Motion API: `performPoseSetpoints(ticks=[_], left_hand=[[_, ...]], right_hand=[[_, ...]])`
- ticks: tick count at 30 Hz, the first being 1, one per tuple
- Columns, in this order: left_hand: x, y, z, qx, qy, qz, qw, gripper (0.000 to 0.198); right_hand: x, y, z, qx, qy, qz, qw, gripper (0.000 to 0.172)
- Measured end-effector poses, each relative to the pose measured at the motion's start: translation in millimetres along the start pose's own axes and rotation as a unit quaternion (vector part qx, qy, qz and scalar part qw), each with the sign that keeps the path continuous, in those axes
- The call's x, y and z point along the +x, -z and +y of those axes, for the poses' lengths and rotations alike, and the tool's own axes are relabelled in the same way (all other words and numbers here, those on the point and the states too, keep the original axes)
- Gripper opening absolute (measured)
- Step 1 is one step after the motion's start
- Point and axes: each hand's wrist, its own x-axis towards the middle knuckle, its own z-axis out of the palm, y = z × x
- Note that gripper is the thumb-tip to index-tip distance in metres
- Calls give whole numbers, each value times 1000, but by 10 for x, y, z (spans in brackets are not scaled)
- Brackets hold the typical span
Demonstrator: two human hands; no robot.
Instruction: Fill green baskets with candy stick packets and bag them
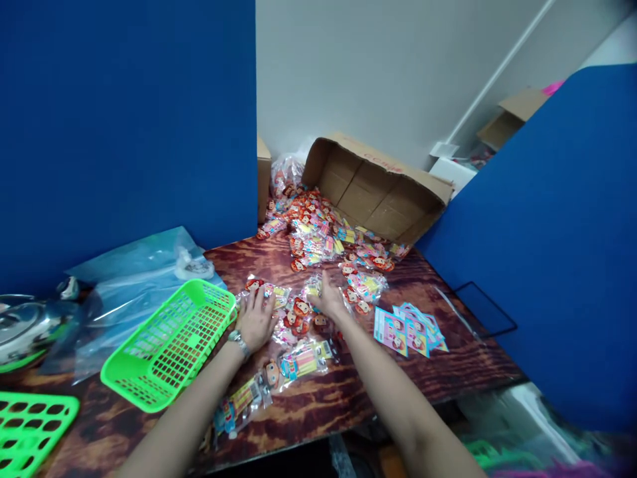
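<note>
My left hand (255, 320) lies fairly flat, fingers spread, on a clear packet (279, 294) with a red-haired cartoon figure. Around the same small pile, my right hand (329, 300) rests at the right side with its thumb raised apart from the fingers, touching packets; its fingertips are partly hidden. Between both hands sit several overlapping cartoon packets (297, 317). Closer to me are a packet with yellow and pink strips (303, 360) and another packet (243, 400) near the table's front edge. No packet is visibly gripped in either hand.
A cardboard box (378, 192) lies tipped on its side, with a heap of packets (313, 216) at its mouth. Printed cards (408, 330) lie right. A green basket (169, 345) and plastic sheets (134, 285) are left. Blue partitions (547, 252) flank the wooden table (348, 398).
</note>
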Motion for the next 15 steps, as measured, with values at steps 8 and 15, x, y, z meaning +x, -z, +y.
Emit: performPoseSetpoints(ticks=[8,15], left_hand=[[-96,-100,367,10,55,-71,996,57],[-199,145,355,-21,13,-108,994,56]], right_hand=[[77,-60,-249,-105,-13,-47,993,91],[386,-80,-335,-76,110,-99,986,85]])
